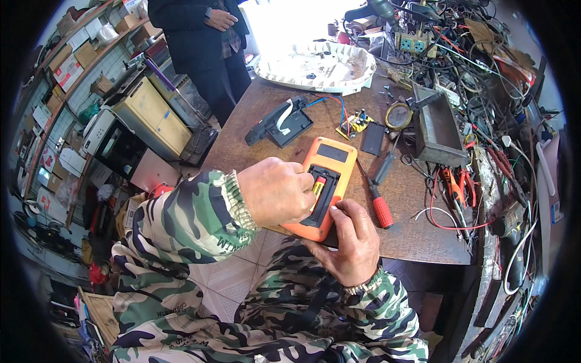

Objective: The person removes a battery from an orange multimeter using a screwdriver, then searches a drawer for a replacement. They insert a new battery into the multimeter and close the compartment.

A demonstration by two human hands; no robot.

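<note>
An orange multimeter [338, 172] lies face down at the table's front edge, its rear battery compartment [327, 204] uncovered. One red and yellow cylindrical battery [318, 187] sits in the left part of that compartment. My left hand [277, 193] reaches over from the left with curled fingers at the battery; the fingertips are hidden, so I cannot tell whether they pinch it. My right hand [352, 240] grips the lower right corner of the multimeter, thumb underneath. Just right of the meter lie a red-handled screwdriver [382, 211] and a grey-handled screwdriver [385, 167].
Behind the meter are a black plastic housing [290, 122], a circuit board [355, 124] and a white plastic shell [317, 72]. A metal box [438, 131], red pliers [468, 185] and tangled cables crowd the right. Another person [199, 50] stands beyond the table's far left side.
</note>
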